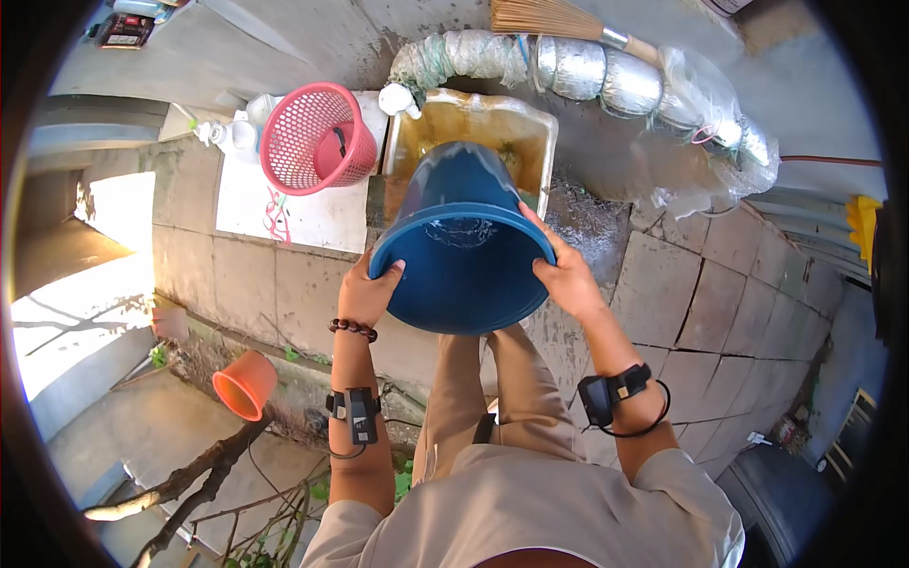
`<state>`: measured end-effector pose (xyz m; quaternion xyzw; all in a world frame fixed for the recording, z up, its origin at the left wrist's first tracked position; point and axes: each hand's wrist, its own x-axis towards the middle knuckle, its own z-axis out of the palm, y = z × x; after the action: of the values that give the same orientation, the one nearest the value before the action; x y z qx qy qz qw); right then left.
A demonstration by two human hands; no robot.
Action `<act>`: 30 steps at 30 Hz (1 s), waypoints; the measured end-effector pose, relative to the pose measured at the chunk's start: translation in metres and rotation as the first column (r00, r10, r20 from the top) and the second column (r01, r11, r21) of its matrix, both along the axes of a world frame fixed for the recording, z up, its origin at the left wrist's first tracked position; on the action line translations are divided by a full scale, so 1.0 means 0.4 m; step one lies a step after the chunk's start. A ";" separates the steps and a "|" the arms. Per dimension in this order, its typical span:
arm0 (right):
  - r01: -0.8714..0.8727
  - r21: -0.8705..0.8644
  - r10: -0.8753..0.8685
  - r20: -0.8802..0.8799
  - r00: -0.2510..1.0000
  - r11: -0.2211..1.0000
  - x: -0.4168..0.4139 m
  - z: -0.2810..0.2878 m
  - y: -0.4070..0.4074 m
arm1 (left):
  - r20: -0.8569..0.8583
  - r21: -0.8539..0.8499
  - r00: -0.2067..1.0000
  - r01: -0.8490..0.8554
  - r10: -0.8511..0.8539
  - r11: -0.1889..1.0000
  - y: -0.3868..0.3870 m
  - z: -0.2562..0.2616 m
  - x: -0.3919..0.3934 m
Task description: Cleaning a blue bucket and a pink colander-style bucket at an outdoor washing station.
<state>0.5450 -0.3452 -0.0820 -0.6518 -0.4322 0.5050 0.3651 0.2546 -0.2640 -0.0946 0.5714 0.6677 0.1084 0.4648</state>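
A blue plastic bucket [461, 273] is held up between both hands, tilted so that its open mouth faces me. Its inside looks empty, with whitish marks on the bottom. My left hand [369, 284] grips the rim on the left, thumb over the edge. On the right side my right hand [564, 273] holds the rim, one finger along the outer wall. Beyond the bucket's base, partly hidden by it, is a worn rectangular basin [552, 142] with yellowish-brown inner walls. A white tap or pipe fitting [399, 100] is at the basin's upper left corner.
A pink perforated basket [318, 138] and white bottles [238, 135] stand on a white board [319, 220] at left. A wrapped pipe [568, 65] and a stick broom [547, 19] lie beyond the basin. An orange bucket [245, 384] and branches [206, 468] are at lower left.
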 end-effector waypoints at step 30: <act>-0.050 -0.169 0.149 0.647 0.748 0.984 -0.367 -0.530 0.180 | 0.053 -0.140 0.985 0.168 -0.162 0.976 -0.121 0.007 0.063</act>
<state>0.3984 -0.2734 -0.2939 -0.7876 -0.5301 0.2920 0.1155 0.2797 -0.3126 -0.0916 0.5873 0.6144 0.0327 0.5258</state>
